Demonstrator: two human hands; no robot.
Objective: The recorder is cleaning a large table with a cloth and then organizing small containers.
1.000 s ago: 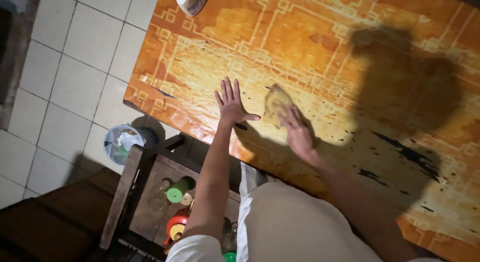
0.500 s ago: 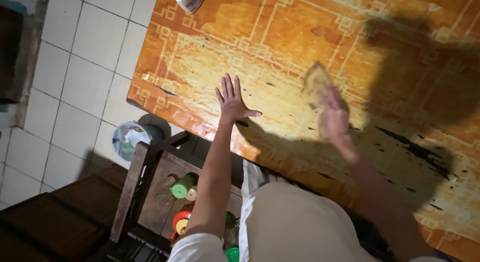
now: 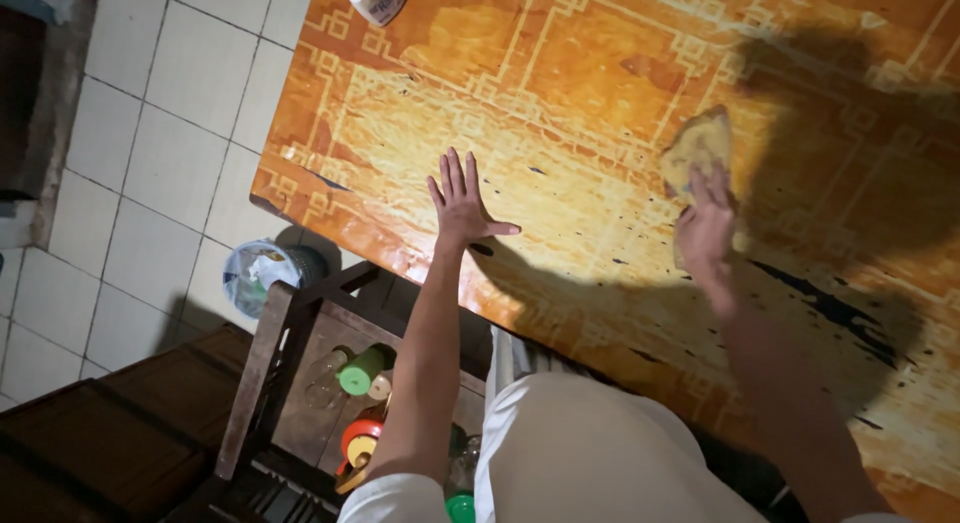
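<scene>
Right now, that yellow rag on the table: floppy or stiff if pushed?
Probably floppy: the rag looks crumpled under the right hand fingers. Likely light, as it bunches unevenly. It should slide easily, since the table looks glossy.

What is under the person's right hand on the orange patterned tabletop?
The right hand presses a yellowish cloth onto the orange patterned tabletop. The cloth's near part is hidden under the fingers.
</scene>
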